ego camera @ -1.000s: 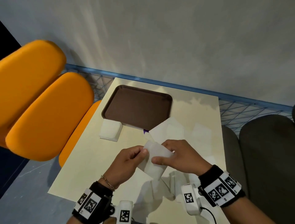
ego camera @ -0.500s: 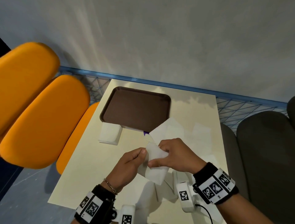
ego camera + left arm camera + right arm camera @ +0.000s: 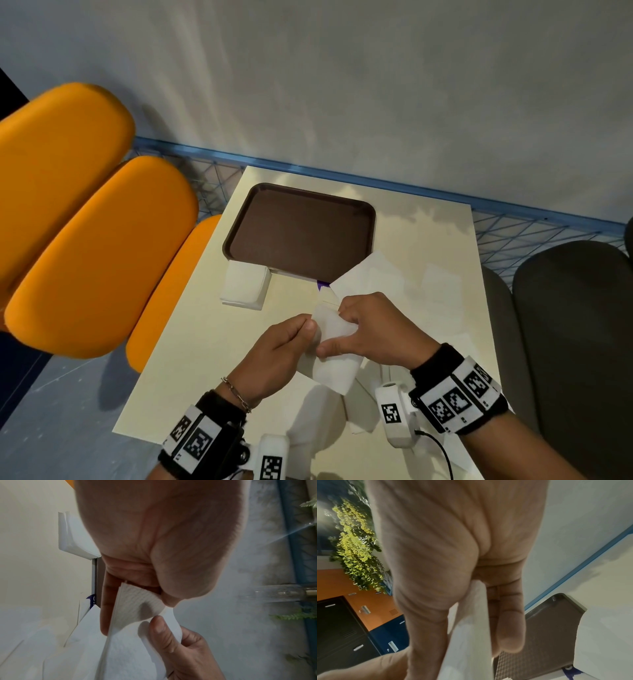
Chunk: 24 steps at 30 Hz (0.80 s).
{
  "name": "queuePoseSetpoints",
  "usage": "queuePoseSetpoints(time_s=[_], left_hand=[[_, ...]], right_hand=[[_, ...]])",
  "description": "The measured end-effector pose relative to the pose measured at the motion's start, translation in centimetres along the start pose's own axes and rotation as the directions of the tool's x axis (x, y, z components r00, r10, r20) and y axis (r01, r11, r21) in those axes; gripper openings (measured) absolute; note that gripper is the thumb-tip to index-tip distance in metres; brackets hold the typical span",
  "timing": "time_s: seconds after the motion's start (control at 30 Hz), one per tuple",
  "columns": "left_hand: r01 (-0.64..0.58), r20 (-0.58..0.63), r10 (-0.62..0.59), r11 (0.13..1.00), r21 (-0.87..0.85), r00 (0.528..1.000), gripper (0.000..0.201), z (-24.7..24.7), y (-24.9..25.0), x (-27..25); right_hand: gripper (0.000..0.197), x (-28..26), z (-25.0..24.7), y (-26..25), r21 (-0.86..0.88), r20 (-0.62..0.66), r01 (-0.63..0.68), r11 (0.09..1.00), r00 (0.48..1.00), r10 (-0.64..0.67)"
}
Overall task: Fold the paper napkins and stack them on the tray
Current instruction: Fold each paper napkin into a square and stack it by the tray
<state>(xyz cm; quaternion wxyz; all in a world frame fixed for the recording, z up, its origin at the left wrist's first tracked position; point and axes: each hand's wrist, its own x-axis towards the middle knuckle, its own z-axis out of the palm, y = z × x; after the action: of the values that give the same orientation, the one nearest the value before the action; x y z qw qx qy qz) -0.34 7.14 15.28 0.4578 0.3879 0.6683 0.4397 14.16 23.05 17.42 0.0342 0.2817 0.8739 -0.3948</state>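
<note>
Both hands hold one white paper napkin above the near middle of the cream table. My left hand pinches its left edge between thumb and fingers, as the left wrist view shows on the napkin. My right hand grips the top of the napkin between thumb and fingers. The brown tray lies bare at the far side of the table. A small stack of folded napkins sits just in front of the tray's near left corner.
Unfolded white napkins lie spread over the table's right side, one overlapping the tray's near right corner. Orange seats stand to the left, grey seats to the right. A blue wire rail and a wall back the table.
The hands have drawn closer together on the napkin, and the right hand's fingers have curled further over its top edge. The napkin has bunched between them.
</note>
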Motion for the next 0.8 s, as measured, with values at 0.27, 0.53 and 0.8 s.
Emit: queuePoseSetpoints(time_s=[0.27, 0.53, 0.8], left_hand=[[0.019, -0.038, -0.018, 1.0, 0.006, 0.999, 0.041, -0.4, -0.8, 0.0], [0.103, -0.068, -0.131, 0.943, -0.316, 0.989, 0.033, -0.9, -0.4, -0.4], [0.085, -0.049, -0.104, 0.951, -0.298, 0.993, 0.034, -0.6, 0.3, -0.6]], right_hand=[[0.051, 0.1, -0.2, -1.4, -0.051, -0.009, -0.037, 0.998, 0.999, 0.036], [0.016, -0.9, 0.2, 0.0, 0.391, -0.235, 0.001, 0.92, 0.967, 0.098], [0.019, -1.0, 0.5, -0.2, 0.405, -0.294, -0.009, 0.914, 0.945, 0.14]])
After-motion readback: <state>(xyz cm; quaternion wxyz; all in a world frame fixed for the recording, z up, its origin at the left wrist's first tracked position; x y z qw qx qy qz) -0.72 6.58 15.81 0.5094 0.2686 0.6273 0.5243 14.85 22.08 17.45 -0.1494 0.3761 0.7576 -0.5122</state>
